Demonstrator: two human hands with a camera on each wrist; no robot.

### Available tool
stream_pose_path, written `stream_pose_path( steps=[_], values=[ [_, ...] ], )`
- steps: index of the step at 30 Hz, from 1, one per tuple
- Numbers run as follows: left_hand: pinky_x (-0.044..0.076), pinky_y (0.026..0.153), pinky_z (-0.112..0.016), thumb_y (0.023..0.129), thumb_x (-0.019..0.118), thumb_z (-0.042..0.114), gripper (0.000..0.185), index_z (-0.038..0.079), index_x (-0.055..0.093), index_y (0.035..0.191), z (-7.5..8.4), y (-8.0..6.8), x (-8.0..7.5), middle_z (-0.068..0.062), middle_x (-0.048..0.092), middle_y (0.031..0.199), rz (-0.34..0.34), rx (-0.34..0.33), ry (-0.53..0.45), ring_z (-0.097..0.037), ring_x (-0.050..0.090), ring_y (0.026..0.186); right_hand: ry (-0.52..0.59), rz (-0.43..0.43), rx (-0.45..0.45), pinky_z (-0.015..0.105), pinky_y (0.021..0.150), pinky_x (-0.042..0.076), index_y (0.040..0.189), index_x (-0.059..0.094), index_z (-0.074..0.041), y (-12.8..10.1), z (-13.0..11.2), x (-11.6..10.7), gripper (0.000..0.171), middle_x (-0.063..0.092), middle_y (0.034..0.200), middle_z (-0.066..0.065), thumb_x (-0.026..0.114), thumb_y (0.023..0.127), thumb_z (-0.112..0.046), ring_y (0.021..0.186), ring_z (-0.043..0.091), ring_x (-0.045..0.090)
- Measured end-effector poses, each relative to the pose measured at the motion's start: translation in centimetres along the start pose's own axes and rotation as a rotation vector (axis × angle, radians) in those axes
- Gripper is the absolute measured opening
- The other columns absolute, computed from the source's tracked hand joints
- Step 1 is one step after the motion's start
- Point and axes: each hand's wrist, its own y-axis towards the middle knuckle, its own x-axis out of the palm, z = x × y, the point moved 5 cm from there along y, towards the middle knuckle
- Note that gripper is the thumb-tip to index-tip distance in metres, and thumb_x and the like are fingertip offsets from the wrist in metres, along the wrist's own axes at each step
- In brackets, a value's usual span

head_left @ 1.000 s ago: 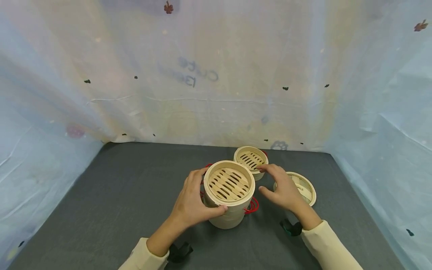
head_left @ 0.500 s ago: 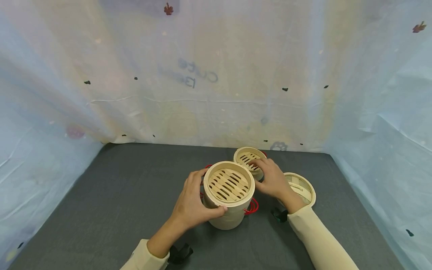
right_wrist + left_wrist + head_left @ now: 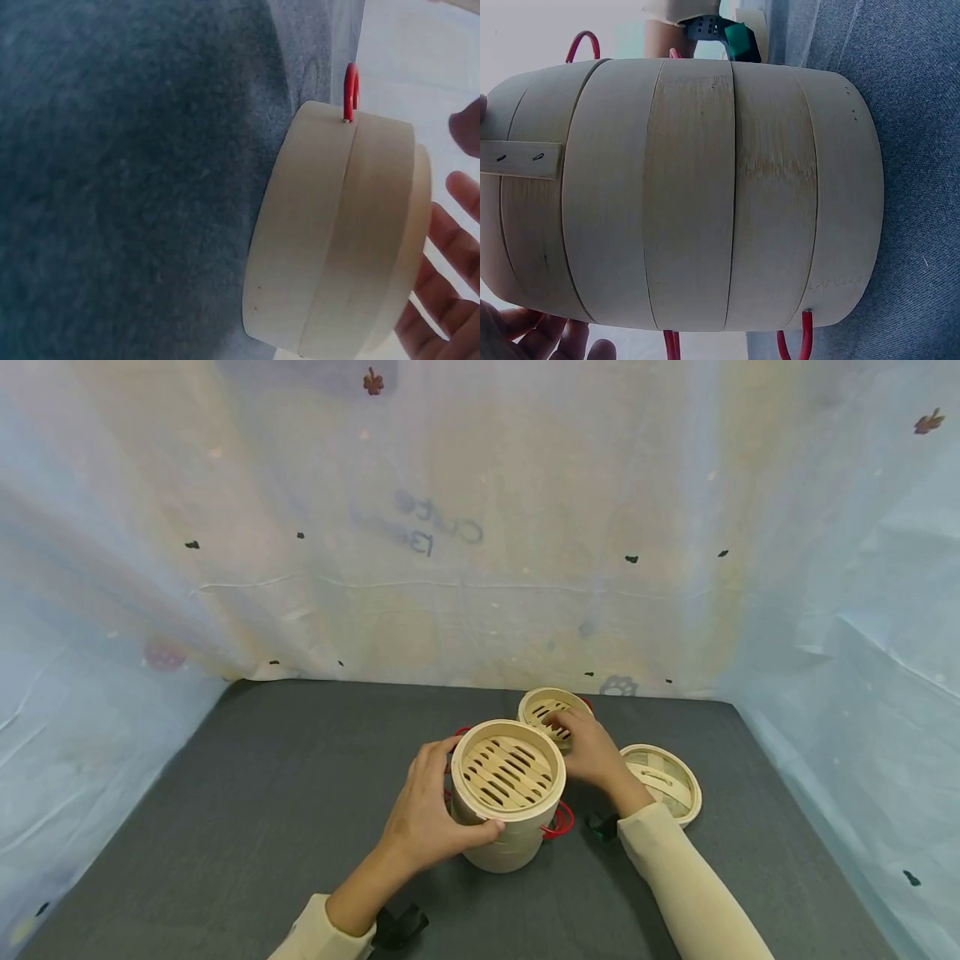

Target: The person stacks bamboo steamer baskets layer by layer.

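Tight spot at the back here. The small round pale-bamboo steamer [image 3: 546, 700] sits near the far edge of the dark grey cloth surface [image 3: 285, 810], with the translucent patterned plastic sheet [image 3: 480, 510] rising behind it. The tall cylindrical pale-bamboo steamer stack [image 3: 510, 839] stands upright in front; its rim overlaps the small steamer in the head view, so can't tell if the two touch. Most of the room is leftward: a wide stretch of cloth runs from the stack to the left edge. On the right, the round pale-bamboo lid [image 3: 667, 781] with its strap handle lies just beside the right wrist, and more cloth goes on past it to the side sheet. Red cord loops [image 3: 807, 337] stick out from the stack's sides, so the gap there is a bit narrower.

As for pose, the left hand [image 3: 437, 806] is wrapped around the stack's left side up near the rim, thumb across the front, fingers clamped round the far side. The right hand [image 3: 591, 747] reaches over the small steamer, forearm slanting in from lower right. Its fingers are spread over the top, thumb well apart from them; whether the fingertips touch the rim is hard to say.
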Motion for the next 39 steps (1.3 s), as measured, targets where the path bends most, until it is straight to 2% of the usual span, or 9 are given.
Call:
stream_pose_path(
  steps=[3, 7, 10, 14, 31, 39],
  values=[
    [0.047, 0.075, -0.027, 0.056, 0.085, 0.051, 0.102, 0.022, 0.04, 0.143, 0.0, 0.0, 0.0, 0.003, 0.047, 0.13, -0.004, -0.006, -0.002, -0.012, 0.046, 0.109, 0.014, -0.022, 0.013, 0.045, 0.083, 0.052, 0.117, 0.066, -0.01, 0.4, 0.2, 0.5, 0.06, 0.065, 0.107, 0.007, 0.082, 0.07, -0.043, 0.096, 0.024, 0.063],
    [0.047, 0.074, -0.027, 0.056, 0.085, 0.051, 0.101, 0.023, 0.04, 0.143, 0.0, 0.0, 0.1, 0.003, 0.046, 0.131, -0.008, -0.012, -0.007, -0.012, 0.046, 0.109, 0.026, -0.034, -0.005, 0.04, 0.077, 0.051, 0.11, 0.068, -0.012, 0.9, 0.2, 0.9, 0.047, 0.066, 0.098, 0.003, 0.079, 0.073, -0.041, 0.087, 0.02, 0.061],
    [0.047, 0.075, -0.028, 0.057, 0.084, 0.051, 0.101, 0.023, 0.04, 0.143, 0.1, 0.0, 0.1, 0.004, 0.047, 0.13, -0.01, -0.011, -0.006, -0.012, 0.046, 0.109, 0.002, -0.026, -0.029, 0.034, 0.07, 0.047, 0.102, 0.07, -0.015, 1.1, 0.2, 1.0, 0.034, 0.063, 0.088, 0.001, 0.077, 0.076, -0.037, 0.078, 0.017, 0.056],
    [0.047, 0.075, -0.028, 0.057, 0.084, 0.051, 0.101, 0.023, 0.04, 0.143, 0.1, -0.1, 0.1, 0.004, 0.047, 0.129, -0.01, -0.013, -0.002, -0.011, 0.046, 0.108, -0.035, -0.015, -0.038, 0.031, 0.066, 0.041, 0.095, 0.071, -0.016, 1.3, 0.2, 1.1, 0.026, 0.059, 0.079, -0.002, 0.077, 0.077, -0.033, 0.071, 0.013, 0.049],
    [0.047, 0.075, -0.026, 0.057, 0.084, 0.051, 0.101, 0.025, 0.039, 0.144, 0.0, -0.1, 0.1, 0.005, 0.047, 0.13, -0.003, -0.007, -0.001, -0.01, 0.045, 0.108, -0.055, 0.018, -0.063, 0.031, 0.066, 0.041, 0.092, 0.07, -0.017, 1.3, 0.1, 1.2, 0.02, 0.06, 0.077, -0.004, 0.077, 0.077, -0.027, 0.069, 0.011, 0.05],
    [0.051, 0.072, -0.029, 0.057, 0.085, 0.051, 0.1, 0.028, 0.038, 0.143, -0.1, -0.1, 0.2, 0.005, 0.044, 0.132, -0.025, -0.031, -0.038, -0.011, 0.045, 0.107, -0.063, 0.019, -0.037, 0.033, 0.069, 0.038, 0.093, 0.069, -0.016, 1.2, 0.2, 1.3, 0.019, 0.058, 0.078, -0.002, 0.075, 0.079, -0.028, 0.072, 0.014, 0.048]
  ],
)
